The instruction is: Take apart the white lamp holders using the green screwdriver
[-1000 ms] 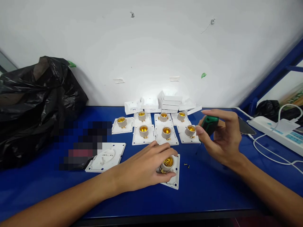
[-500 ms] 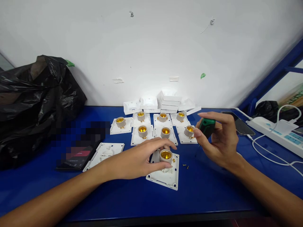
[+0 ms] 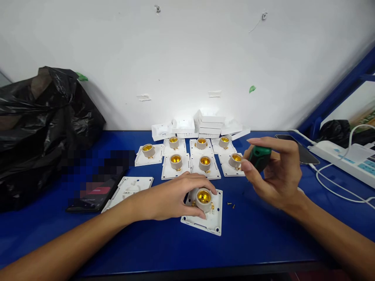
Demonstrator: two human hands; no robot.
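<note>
My left hand [image 3: 181, 197] curves its thumb and fingers round a round lamp socket [image 3: 204, 200] with a brass-coloured threaded inside. That socket sits on a white square plate [image 3: 211, 223] lying flat on the blue table, brass pieces at its sides. My right hand [image 3: 275, 175] is closed on a screwdriver [image 3: 259, 156] with a green and black handle, held to the right of the plate and apart from it. Its thin shaft points down and is hard to make out. Between the plate and my right hand lie two small brass screws [image 3: 231, 205].
Several plates with sockets [image 3: 175, 160] stand in rows behind my hands, with white box covers [image 3: 209, 121] against the wall. On the left are a plate without a socket [image 3: 139, 182], a phone [image 3: 93, 197] and a black bag [image 3: 52, 128]. A power strip [image 3: 345, 156] with cables lies right.
The held socket has turned and shifted slightly towards me; brass pieces now show on both its sides. My left fingers moved with it. The right hand with the screwdriver appears slightly farther right.
</note>
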